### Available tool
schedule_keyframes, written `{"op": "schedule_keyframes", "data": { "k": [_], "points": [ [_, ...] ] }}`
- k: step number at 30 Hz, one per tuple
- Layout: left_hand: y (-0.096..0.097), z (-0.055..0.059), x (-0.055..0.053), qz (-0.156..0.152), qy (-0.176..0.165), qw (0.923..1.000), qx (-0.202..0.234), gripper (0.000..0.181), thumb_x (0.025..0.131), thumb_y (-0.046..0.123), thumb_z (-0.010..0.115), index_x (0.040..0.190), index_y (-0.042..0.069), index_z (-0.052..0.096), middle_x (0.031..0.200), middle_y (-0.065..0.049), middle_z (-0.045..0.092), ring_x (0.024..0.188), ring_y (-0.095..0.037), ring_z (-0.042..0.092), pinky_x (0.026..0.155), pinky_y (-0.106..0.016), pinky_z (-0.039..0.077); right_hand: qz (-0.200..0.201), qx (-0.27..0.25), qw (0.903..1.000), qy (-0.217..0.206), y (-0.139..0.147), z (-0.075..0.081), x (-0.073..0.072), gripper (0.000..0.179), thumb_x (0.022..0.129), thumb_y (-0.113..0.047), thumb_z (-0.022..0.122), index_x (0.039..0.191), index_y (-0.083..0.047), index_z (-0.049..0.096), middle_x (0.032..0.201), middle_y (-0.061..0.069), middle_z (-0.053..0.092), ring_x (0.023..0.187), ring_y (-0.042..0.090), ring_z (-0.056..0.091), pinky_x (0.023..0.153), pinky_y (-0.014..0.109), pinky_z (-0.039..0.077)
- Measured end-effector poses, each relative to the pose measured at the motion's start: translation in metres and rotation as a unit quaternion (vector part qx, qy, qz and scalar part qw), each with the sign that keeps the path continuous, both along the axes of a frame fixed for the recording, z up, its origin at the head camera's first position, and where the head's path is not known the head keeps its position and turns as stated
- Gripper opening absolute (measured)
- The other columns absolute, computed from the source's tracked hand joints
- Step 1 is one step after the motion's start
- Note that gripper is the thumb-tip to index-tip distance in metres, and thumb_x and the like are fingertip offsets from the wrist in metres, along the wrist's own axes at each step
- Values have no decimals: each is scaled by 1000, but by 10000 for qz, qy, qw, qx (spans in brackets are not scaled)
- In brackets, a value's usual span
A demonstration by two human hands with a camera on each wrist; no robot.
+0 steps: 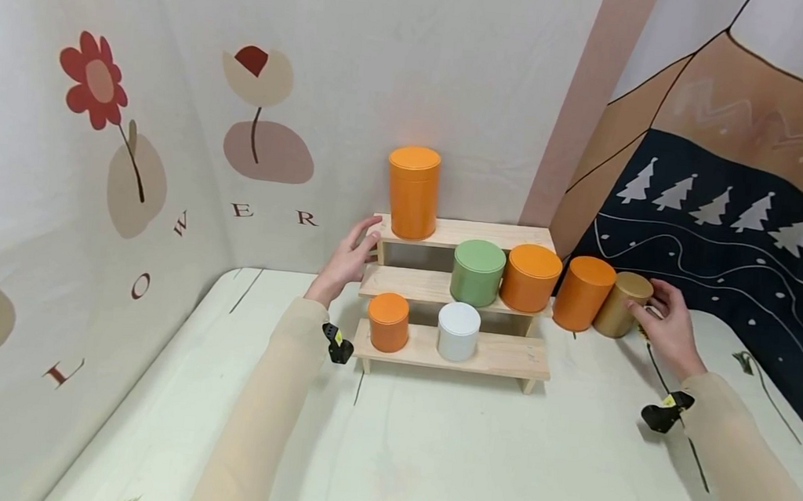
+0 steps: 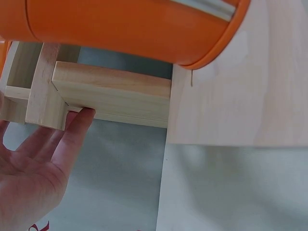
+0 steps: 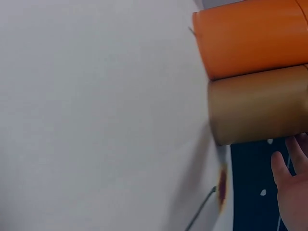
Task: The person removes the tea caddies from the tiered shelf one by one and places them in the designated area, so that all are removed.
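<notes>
A three-tier wooden display stand (image 1: 506,359) stands on the table with round lidded canisters on its steps. My left hand (image 1: 347,262) holds the stand's upper left end, its fingers against the wooden leg (image 2: 45,91) in the left wrist view. Above that hand, a tall orange canister (image 1: 413,196) is on the top step. My right hand (image 1: 671,331) grips a gold canister (image 1: 616,311) on the table, thumb at the near side; part of its grip lies outside the right wrist view. The gold canister leans against an orange canister (image 1: 582,292).
On the middle step are a green canister (image 1: 477,274) and an orange canister (image 1: 531,278). The bottom step bears a small orange canister (image 1: 388,324) and a white canister (image 1: 458,332). Printed cloth (image 1: 358,82) hangs behind, with a dark tree-patterned cloth (image 1: 692,242) at right.
</notes>
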State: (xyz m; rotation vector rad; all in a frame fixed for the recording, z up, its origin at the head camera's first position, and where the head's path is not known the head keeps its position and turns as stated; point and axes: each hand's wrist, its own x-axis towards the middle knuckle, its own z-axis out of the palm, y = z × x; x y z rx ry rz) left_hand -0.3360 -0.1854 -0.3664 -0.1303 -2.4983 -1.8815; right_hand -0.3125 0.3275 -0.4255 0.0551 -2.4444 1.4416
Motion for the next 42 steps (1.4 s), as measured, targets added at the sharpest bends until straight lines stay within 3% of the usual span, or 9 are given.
{"op": "schedule_keyframes", "data": {
  "k": [3, 11, 17, 22, 25, 28, 35, 38, 42],
  "points": [
    [0, 0, -1, 23, -30, 10000, -7, 48, 102, 47, 42, 148, 39, 33, 152, -11, 32, 125, -40, 47, 89, -63, 44, 22, -42, 9997, 239, 5, 0, -4, 68, 97, -24, 58, 149, 0, 22, 147, 26, 30, 133, 26, 36, 105, 19, 32],
    [0, 1, -2, -13, -14, 10000, 45, 48, 102, 47, 41, 149, 38, 33, 152, -12, 32, 125, -41, 46, 89, -63, 44, 147, -153, 9974, 690, 29, -14, -33, 62, 93, -30, 65, 146, -18, 35, 144, 4, 38, 133, 12, 36, 106, 14, 26],
    [-1, 2, -3, -81, 36, 10000, 10, 49, 102, 47, 40, 149, 37, 32, 154, -11, 29, 126, -42, 44, 90, -65, 42, 246, -644, 9944, 798, 27, -1, -31, 61, 92, -19, 67, 144, -11, 37, 145, 10, 38, 135, 17, 36, 111, 23, 23],
    [-1, 1, -2, -51, -39, 10000, 53, 48, 102, 46, 41, 149, 38, 32, 154, -9, 29, 127, -42, 44, 91, -64, 42, 126, -228, 9961, 847, 36, -6, -45, 58, 92, -29, 66, 143, -23, 39, 142, 0, 41, 129, 7, 41, 105, 14, 26],
    [-1, 1, -1, -35, -54, 9999, 86, 48, 102, 46, 41, 149, 38, 32, 154, -10, 29, 127, -42, 44, 91, -65, 42, 119, -63, 9965, 825, 30, 5, -41, 57, 94, -29, 63, 144, -19, 38, 142, 4, 41, 128, 10, 42, 107, 17, 27],
    [-1, 1, -1, -45, -26, 9999, 141, 48, 102, 46, 41, 149, 37, 33, 153, -12, 30, 126, -42, 45, 90, -66, 42, 354, -384, 9951, 843, 23, 19, -35, 59, 93, -21, 66, 144, -11, 39, 144, 11, 40, 130, 14, 41, 111, 24, 24],
    [-1, 1, 0, -48, -38, 9999, 91, 49, 102, 46, 41, 149, 36, 32, 153, -12, 31, 127, -41, 44, 90, -64, 43, 306, -43, 9944, 1012, 55, -15, -83, 60, 91, -31, 68, 144, -26, 39, 143, -1, 41, 126, 10, 43, 104, 14, 30],
    [-1, 0, 0, -50, -45, 9999, 131, 48, 103, 44, 41, 149, 36, 32, 151, -13, 33, 127, -41, 45, 90, -64, 43, 435, -166, 9933, 1054, 39, 2, -70, 60, 91, -28, 68, 144, -22, 40, 142, 2, 42, 125, 11, 45, 103, 15, 31],
    [0, 0, 0, -46, -47, 9999, 136, 48, 103, 44, 40, 149, 35, 32, 151, -14, 34, 127, -41, 45, 90, -64, 43, 645, -338, 9925, 982, -4, 47, -29, 56, 94, -18, 64, 144, -9, 38, 140, 9, 41, 126, 16, 44, 108, 22, 30]
  ]
}}
